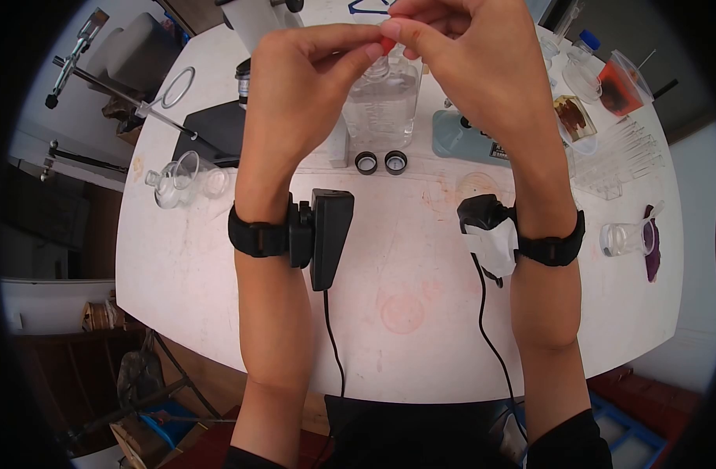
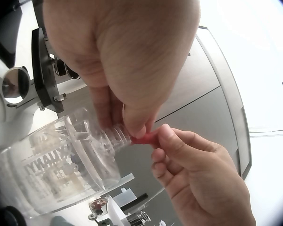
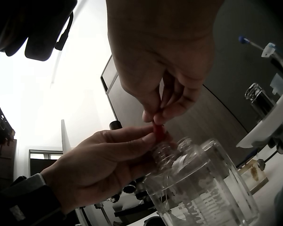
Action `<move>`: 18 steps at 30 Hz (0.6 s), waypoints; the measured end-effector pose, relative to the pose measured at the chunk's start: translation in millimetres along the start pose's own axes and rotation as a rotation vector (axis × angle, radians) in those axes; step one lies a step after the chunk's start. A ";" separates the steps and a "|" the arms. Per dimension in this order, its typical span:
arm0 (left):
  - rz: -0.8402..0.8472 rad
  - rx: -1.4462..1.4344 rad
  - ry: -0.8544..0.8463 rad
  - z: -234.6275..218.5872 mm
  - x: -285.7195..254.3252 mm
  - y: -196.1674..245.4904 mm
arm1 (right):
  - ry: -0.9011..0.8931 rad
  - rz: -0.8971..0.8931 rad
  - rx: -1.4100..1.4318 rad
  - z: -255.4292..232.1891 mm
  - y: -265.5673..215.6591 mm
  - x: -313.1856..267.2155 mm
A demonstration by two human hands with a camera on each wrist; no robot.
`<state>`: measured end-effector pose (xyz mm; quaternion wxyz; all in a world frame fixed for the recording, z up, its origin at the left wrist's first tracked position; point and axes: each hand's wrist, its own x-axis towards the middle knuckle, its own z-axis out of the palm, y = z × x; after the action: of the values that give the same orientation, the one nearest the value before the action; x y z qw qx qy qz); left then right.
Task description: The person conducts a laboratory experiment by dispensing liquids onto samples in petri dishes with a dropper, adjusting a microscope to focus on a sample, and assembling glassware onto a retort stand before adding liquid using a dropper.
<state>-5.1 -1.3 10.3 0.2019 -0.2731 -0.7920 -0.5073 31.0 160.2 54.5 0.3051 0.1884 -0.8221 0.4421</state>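
atop a clear bottle (image 1: 383, 109), left hand (image 1: 291, 86) and right hand (image 1: 487, 74) pinch a red piece (image 2: 144, 139) (black caps (image 1: 366, 162) lie near).

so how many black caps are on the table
2. The left black cap lies on the table just in front of the clear bottle; the right black cap lies close beside it. Others could be hidden.

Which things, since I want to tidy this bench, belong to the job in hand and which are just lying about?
Apparently in the job:
red piece, pinched by the left hand and right hand
clear bottle beneath it
black caps, probably

Apparently just lying about:
glass tubes
clear glassware at left
teal device
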 end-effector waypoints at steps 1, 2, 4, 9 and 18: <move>0.003 0.011 -0.001 -0.3 0.0 0.3 | -0.004 0.007 0.001 -0.2 -0.3 0.0; 0.003 0.011 -0.002 -0.3 0.0 0.2 | -0.004 0.007 0.001 -0.2 -0.1 -0.1; 0.002 0.015 -0.005 -0.4 0.3 0.1 | 0.004 -0.004 0.002 0.0 0.5 -0.2; -0.001 -0.007 -0.002 -0.1 0.3 1.1 | 0.005 -0.002 0.011 0.1 1.1 0.4; -0.002 -0.023 -0.008 -0.1 0.5 0.6 | -0.036 0.028 0.067 -1.1 5.9 2.1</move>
<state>-5.1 -1.0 11.0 0.1953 -0.2768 -0.7872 -0.5153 26.4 164.3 52.7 0.2774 0.1948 -0.8149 0.4701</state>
